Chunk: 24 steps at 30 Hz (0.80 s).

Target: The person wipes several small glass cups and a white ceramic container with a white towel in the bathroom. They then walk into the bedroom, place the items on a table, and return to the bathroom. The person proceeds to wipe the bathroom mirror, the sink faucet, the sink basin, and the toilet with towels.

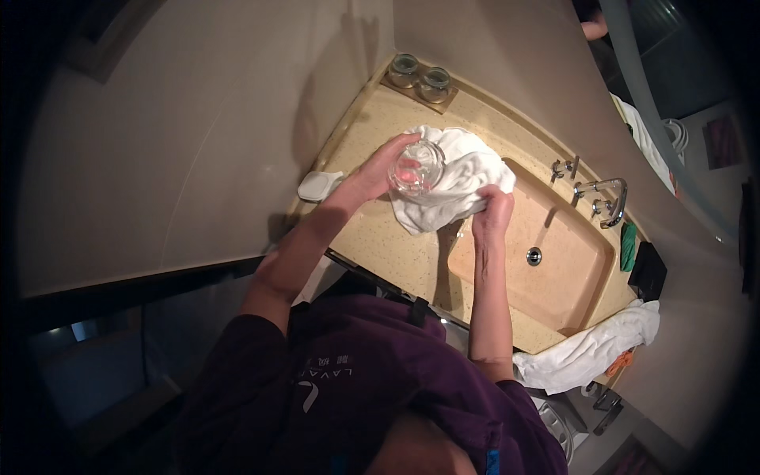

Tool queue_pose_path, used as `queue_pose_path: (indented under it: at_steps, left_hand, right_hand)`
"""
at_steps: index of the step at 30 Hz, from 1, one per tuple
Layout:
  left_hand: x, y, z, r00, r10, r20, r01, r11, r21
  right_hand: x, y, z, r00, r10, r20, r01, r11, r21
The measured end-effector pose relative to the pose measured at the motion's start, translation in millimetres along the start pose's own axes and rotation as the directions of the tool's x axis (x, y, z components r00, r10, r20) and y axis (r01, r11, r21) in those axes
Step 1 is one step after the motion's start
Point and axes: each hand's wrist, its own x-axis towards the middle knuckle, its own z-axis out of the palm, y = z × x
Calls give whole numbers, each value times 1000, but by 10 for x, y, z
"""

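My left hand (383, 168) grips a clear glass jar (420, 169), whose round mouth faces up toward me. Fingers show pinkish through its wall. A white cloth (460, 178) is bunched beside and under the jar, above the counter and the sink's left edge. Its right side is gathered in the fist of my right hand (496, 208). How far the cloth reaches around the underside of the jar is hidden.
Two glass jars (435, 85) stand on a small tray (442, 105) in the far corner. A chrome faucet (617, 196) overhangs the sink basin (534, 285). Around the counter (380, 255) lie a white dish (317, 186), a green cloth (627, 246), a black box (648, 270) and a white towel (588, 350).
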Motion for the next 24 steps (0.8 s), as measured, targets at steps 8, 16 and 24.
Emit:
queue_pose_path:
  at_steps: [8, 16, 24]
  left_hand:
    - [-100, 29, 275, 921, -384, 61, 383, 923, 34]
    - [314, -220, -73, 925, 360, -121, -55, 443, 895]
    - [122, 14, 5, 947, 230, -223, 27, 637, 770]
  right_hand:
    - [-31, 400, 312, 988, 28, 150, 11, 967, -254]
    - [-90, 142, 355, 854, 320, 410, -408, 901, 147]
    - [194, 259, 204, 972, 220, 78, -66, 581, -812]
